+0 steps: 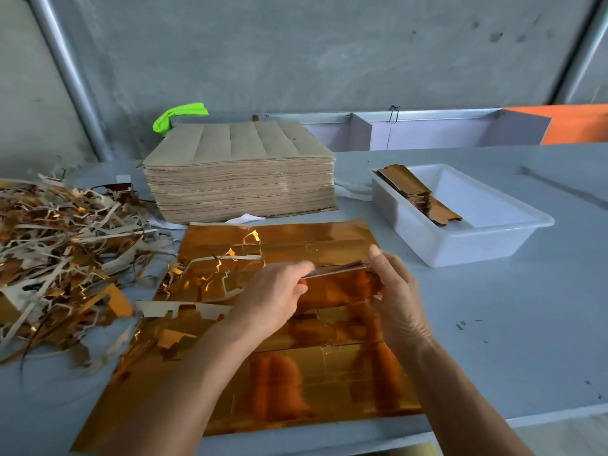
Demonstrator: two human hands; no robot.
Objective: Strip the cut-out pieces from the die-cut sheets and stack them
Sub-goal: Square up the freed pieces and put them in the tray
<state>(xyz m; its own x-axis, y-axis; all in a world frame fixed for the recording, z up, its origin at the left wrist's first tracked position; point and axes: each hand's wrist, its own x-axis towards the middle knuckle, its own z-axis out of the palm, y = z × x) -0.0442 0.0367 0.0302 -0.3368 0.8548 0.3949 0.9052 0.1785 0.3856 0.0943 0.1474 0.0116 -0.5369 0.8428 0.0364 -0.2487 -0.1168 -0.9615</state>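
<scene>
We see both hands meeting over the gold foil die-cut sheet (296,383), which lies flat on the grey table (510,324) at its near edge. The left hand (273,297) and the right hand (394,291) each pinch one end of a thin bundle of cut-out pieces (335,269), held edge-on just above the sheet's middle (how many pieces it holds we cannot tell). Beyond the sheet stands a tall stack of sheets (240,182), brown backs up. To the right sits a white plastic tray (477,238) with a pile of stripped gold pieces (421,195) leaning against its left wall. On the left, a loose heap of waste strips (59,245) spreads over the table, some of it lying on the sheet's left edge.
</scene>
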